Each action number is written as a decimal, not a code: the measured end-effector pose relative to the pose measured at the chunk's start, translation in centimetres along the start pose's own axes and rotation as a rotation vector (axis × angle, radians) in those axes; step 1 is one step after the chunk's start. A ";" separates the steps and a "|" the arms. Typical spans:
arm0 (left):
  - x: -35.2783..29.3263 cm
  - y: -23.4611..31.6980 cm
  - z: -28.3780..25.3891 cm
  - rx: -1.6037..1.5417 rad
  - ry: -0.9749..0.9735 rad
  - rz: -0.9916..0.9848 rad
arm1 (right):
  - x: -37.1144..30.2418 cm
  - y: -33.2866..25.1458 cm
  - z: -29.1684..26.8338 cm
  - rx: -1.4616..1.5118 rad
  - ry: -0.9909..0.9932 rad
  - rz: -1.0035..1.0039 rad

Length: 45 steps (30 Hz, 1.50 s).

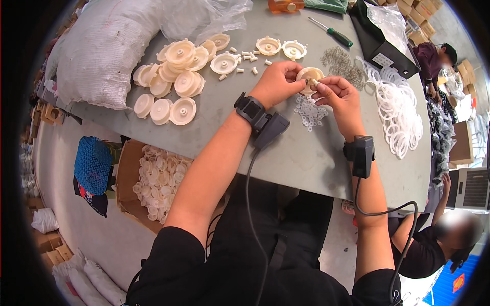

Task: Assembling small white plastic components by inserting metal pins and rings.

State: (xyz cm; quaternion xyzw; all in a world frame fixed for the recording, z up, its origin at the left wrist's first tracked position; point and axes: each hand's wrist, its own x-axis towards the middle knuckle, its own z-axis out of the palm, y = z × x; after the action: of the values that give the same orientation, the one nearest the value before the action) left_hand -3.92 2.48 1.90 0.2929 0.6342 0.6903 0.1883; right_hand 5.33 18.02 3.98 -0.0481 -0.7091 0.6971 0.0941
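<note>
cream disc, grey tabletop, white rings

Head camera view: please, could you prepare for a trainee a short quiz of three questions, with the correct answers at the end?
1. Multiple choice: what does the left hand hold?
A) a green-handled screwdriver
B) a round cream plastic cap
C) a clear plastic bag

2. True or false: the large white rings lie to the right of the right hand.

3. Fill in the gap: the open box below the near edge of the grey table, filled with pale plastic discs, is made of ____.

Key: 1: B. 2: True. 3: cardboard.
</note>
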 end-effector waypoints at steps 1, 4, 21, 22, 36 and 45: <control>0.0 0.1 0.1 0.029 -0.003 0.006 | 0.0 0.0 -0.2 0.000 0.002 0.000; 0.0 -0.4 0.1 0.039 -0.010 0.015 | 0.1 0.3 -0.4 -0.033 -0.052 0.023; -0.3 -0.4 1.1 0.086 -0.002 0.083 | -0.1 0.9 0.9 -0.125 0.157 -0.099; -0.3 0.0 1.2 0.136 0.001 0.091 | -0.2 0.9 1.0 -0.123 0.160 -0.096; 0.0 0.0 1.5 -0.022 0.003 0.092 | 0.0 0.1 0.3 0.103 0.058 -0.090; 0.0 -0.3 1.2 0.028 -0.004 0.099 | -0.1 0.2 0.2 0.052 0.111 -0.060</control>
State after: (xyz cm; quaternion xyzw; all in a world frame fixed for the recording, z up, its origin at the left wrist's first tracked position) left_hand -3.14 3.46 1.61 0.3279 0.6282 0.6893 0.1509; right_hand 5.33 17.78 3.74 -0.0629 -0.6856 0.7085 0.1552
